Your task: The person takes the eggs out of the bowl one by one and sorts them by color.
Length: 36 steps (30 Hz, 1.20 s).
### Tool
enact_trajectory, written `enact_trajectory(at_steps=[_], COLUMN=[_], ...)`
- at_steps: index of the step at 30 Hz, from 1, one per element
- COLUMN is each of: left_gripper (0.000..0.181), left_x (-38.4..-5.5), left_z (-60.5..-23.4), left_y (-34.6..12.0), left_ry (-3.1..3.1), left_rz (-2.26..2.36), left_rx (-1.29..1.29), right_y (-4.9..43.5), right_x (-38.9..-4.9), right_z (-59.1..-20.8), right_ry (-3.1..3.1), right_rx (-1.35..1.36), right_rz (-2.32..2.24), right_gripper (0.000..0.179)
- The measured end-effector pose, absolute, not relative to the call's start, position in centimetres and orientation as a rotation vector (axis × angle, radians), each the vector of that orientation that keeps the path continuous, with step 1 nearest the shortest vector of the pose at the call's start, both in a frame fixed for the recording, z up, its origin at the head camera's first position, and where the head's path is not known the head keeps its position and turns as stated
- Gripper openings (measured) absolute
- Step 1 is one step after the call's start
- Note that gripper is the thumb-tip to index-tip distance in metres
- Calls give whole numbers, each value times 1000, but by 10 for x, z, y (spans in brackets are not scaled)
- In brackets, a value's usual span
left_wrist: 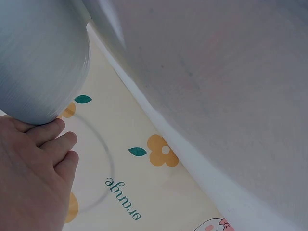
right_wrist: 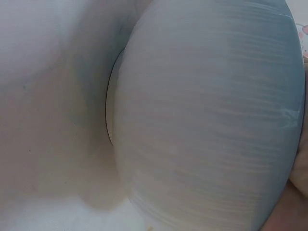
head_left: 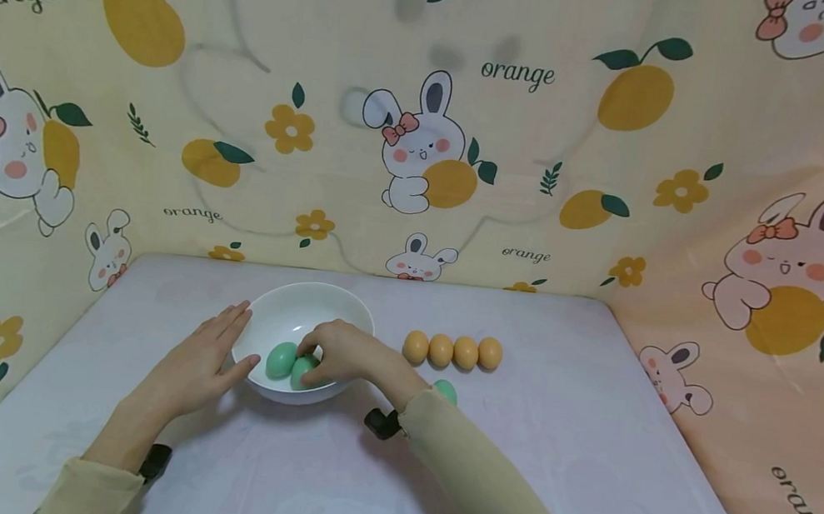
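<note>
A white bowl (head_left: 317, 297) stands on the table, with two green eggs inside it. My right hand (head_left: 349, 351) reaches over its right rim, thumb and fingers gripping one green egg (head_left: 303, 372). The other green egg (head_left: 281, 360) lies beside it on the left. Against the bowl's left side rests my left hand (head_left: 208, 361), its fingers extended. In the left wrist view, the fingertips of the left hand (left_wrist: 36, 163) touch the outside of the bowl (left_wrist: 43, 57). The bowl's outer wall (right_wrist: 207, 115) fills most of the right wrist view, which hides the held egg.
Several brown eggs (head_left: 453, 351) stand in a row right of the bowl. A third green egg (head_left: 446, 390) lies in front of them, partly hidden by the right sleeve (head_left: 486, 483). A patterned cloth (head_left: 313, 46) rises behind the white table (head_left: 588, 443).
</note>
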<state>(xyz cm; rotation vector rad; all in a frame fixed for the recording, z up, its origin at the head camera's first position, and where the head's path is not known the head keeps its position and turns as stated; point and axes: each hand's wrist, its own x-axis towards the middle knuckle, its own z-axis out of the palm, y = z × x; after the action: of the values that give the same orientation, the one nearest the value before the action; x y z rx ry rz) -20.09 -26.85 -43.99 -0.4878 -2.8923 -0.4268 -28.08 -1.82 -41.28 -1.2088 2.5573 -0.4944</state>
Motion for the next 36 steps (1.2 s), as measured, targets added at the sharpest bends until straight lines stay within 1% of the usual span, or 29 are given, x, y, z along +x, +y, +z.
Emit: enact_trajectory(at_steps=[18, 36], left_gripper=[80, 85], left_x=[-199, -200], left_z=[-440, -440], left_y=[-270, -269], left_ry=[-2881, -2908], left_rz=[-443, -430], left_rx=[-512, -483], right_y=[-12, 14], right_x=[-276, -261], right_z=[-404, -387], right_ry=[2584, 2643], right_rx=[-1262, -1305], right_rz=[-560, -874], right_gripper=[37, 42])
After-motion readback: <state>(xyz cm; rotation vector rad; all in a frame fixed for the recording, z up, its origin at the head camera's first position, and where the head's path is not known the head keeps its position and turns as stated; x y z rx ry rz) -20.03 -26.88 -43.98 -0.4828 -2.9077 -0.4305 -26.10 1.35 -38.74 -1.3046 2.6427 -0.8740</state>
